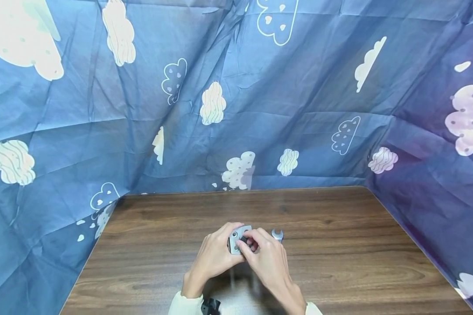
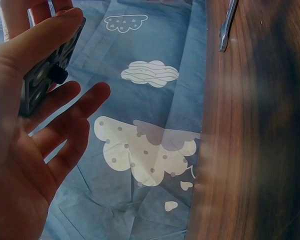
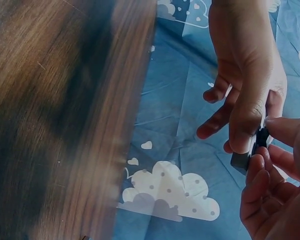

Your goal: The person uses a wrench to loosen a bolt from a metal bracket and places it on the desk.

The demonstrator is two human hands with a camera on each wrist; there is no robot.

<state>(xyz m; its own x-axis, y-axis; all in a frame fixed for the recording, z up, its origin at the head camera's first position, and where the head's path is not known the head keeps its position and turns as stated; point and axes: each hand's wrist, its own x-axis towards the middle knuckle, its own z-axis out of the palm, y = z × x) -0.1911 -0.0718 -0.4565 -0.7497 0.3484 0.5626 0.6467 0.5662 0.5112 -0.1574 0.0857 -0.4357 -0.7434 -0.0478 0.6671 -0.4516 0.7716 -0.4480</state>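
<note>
My left hand (image 1: 218, 247) grips a flat grey metal plate with holes (image 1: 234, 246) by its edges, above the table. In the left wrist view the thumb lies along the plate (image 2: 34, 95), and a short black bolt-like piece (image 2: 58, 74) sticks out from its face. My right hand (image 1: 268, 258) reaches in from the right, thumb and fingers pinching a small black part (image 1: 244, 239) at the plate's face. From the right wrist view, the right hand's fingertips (image 3: 256, 162) are close against this black part (image 3: 261, 137); the fingers partly hide it.
An open-end wrench (image 1: 277, 235) lies on the brown wooden table (image 1: 339, 245), just beyond my right hand. Blue cloth with white clouds (image 1: 252, 96) hangs around the back and sides of the table. A black device (image 1: 210, 306) sits by the left sleeve.
</note>
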